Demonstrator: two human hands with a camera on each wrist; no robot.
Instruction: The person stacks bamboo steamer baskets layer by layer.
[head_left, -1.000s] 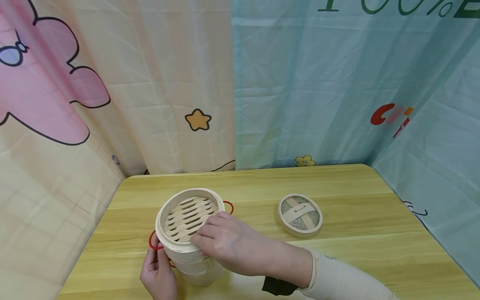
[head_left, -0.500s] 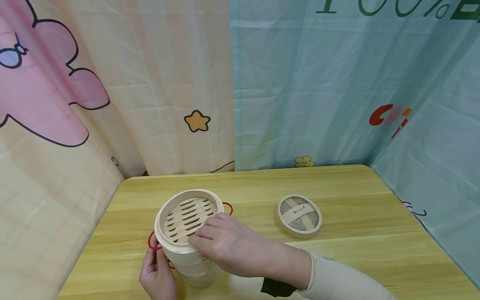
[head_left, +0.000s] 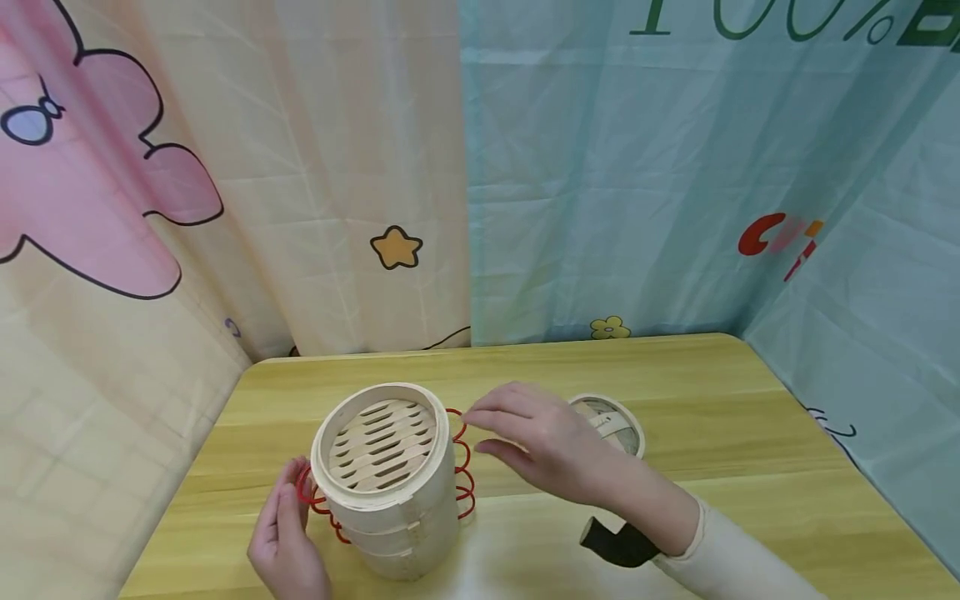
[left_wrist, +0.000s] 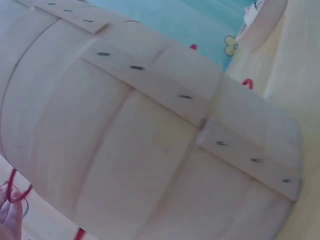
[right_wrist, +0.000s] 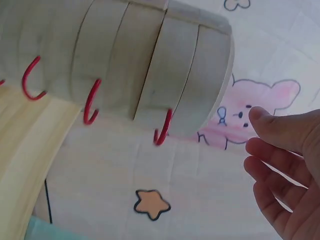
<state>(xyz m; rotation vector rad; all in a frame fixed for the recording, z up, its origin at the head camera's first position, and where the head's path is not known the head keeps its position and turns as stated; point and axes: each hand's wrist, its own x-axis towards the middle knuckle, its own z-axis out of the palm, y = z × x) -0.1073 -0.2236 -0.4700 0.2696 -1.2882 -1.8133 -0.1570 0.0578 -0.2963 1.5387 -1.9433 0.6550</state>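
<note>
A stack of round bamboo steamer baskets [head_left: 408,529] stands on the left part of the table, its top slatted tray uncovered. Red loop handles [head_left: 465,458] line both sides, one above another. At the stack's left side, my left hand [head_left: 288,533] has fairly straight fingers by the upper red loop; whether they touch it is hard to tell. Its fingertips [left_wrist: 11,212] show beside a loop in the left wrist view. My right hand [head_left: 551,437] hovers right of the stack, holding nothing, with fingers loosely extended, also seen in the right wrist view.
A small round bamboo lid [head_left: 622,429] lies on the wooden table [head_left: 712,417], partly hidden behind my right hand. Patterned curtains [head_left: 540,167] rise behind the table and at both sides.
My right hand has left the steamer's front rim and moved right and up. My left hand has shifted a little left, away from the stack's wall. The steamer stack stays about where it was.
</note>
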